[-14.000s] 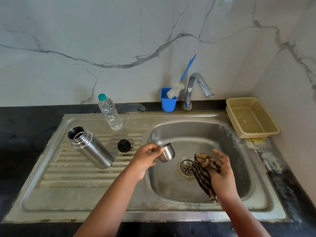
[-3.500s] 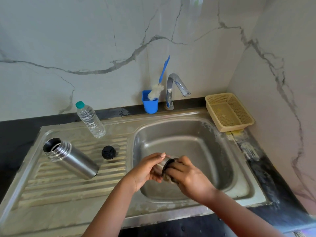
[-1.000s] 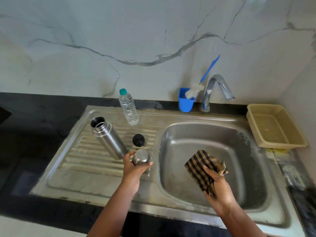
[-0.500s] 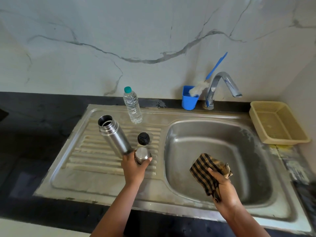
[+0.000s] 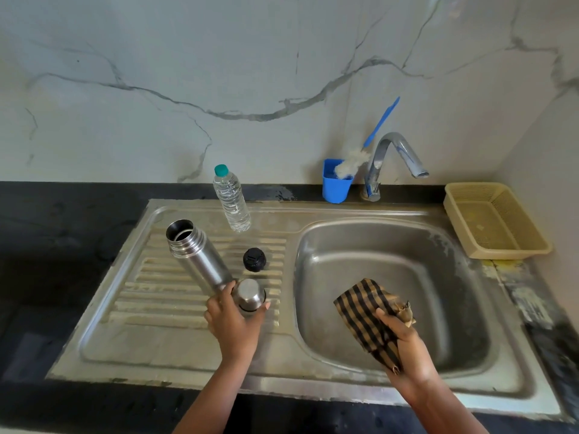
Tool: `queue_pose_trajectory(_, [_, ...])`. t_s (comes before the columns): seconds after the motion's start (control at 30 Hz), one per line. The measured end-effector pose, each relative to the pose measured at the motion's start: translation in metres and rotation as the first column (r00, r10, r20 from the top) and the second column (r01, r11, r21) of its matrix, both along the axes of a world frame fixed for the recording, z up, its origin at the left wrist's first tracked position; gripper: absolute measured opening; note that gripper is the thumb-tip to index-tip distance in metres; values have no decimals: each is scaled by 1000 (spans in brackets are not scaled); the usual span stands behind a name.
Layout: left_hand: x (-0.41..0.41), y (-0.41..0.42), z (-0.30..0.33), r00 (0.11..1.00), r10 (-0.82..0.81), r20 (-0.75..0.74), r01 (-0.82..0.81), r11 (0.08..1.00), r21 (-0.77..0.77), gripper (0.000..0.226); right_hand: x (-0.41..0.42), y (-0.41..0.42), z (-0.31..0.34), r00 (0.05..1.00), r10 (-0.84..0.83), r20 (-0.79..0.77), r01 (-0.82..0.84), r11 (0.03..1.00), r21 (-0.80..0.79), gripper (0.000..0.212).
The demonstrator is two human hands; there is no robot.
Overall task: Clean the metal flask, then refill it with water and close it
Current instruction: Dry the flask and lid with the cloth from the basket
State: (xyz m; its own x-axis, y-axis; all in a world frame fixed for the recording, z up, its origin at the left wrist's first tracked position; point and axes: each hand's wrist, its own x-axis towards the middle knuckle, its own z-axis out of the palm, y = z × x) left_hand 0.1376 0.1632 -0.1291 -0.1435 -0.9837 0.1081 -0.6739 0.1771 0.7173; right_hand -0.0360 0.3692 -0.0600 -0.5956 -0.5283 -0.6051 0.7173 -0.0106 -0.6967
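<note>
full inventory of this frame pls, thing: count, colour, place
metal flask: 1, silver, open, on drainboard
steel cup lid: 1, silver, drainboard, beside the flask's base
black stopper: 1, drainboard
water bottle: 1, clear, green cap, drainboard's back edge
checked cloth: 1, brown-black, over basin
sink: 1, steel
tap: 1, chrome, behind basin
blue cup: 1, beside tap
bottle brush: 1, blue handle, in cup
basket: 1, beige, right counter
left hand: grips cup lid
right hand: holds cloth
</note>
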Motion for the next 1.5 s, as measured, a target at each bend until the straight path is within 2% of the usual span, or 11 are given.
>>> queue_pose_trajectory(0.13, [-14,37,16,953,-297,-65,274,931,-242,46,0,0,5,1000,8,22,-7,999,-43,30])
queue_pose_trajectory(0.2, [-32,50,36,874,-425,-236,449,892,54,41,1,-1,7,998,30,50,-26,997,-79,31])
queue_pose_trajectory(0.27, [-57,62,58,836,-350,-424,541,662,520,45,2,0,7,996,63,69,-53,989,-139,32])
queue_pose_trajectory(0.37, [-85,71,65,764,-248,-595,644,353,679,45,-3,3,5,994,109,16,-103,973,-209,34])
queue_pose_trajectory(0.57, [-118,74,67,704,-352,-617,694,526,491,23,-34,13,-12,957,79,-279,-76,997,23,73])
queue_pose_trajectory(0.63, [-127,68,65,673,-612,-414,735,617,283,16,-53,16,-14,817,163,-553,-87,983,161,86])
queue_pose_trajectory(0.7, [-135,61,62,612,-771,-178,785,620,14,14,-76,18,-18,500,360,-788,-144,932,334,86])
queue_pose_trajectory(0.87, [-150,66,63,482,-793,372,865,364,-345,31,-109,14,-12,-31,546,-837,-146,826,544,53])
queue_pose_trajectory(1.07, [-157,78,56,429,-858,283,880,325,-348,29,-127,20,-18,-254,667,-701,-164,684,711,38])
queue_pose_trajectory(1.33, [-177,77,67,478,-856,-198,878,473,71,14,-152,33,-11,-66,796,-601,-188,582,791,68])
queue_pose_trajectory(1.5, [-197,81,80,595,-714,-369,803,550,230,7,-158,43,7,720,485,-497,-471,867,165,29])
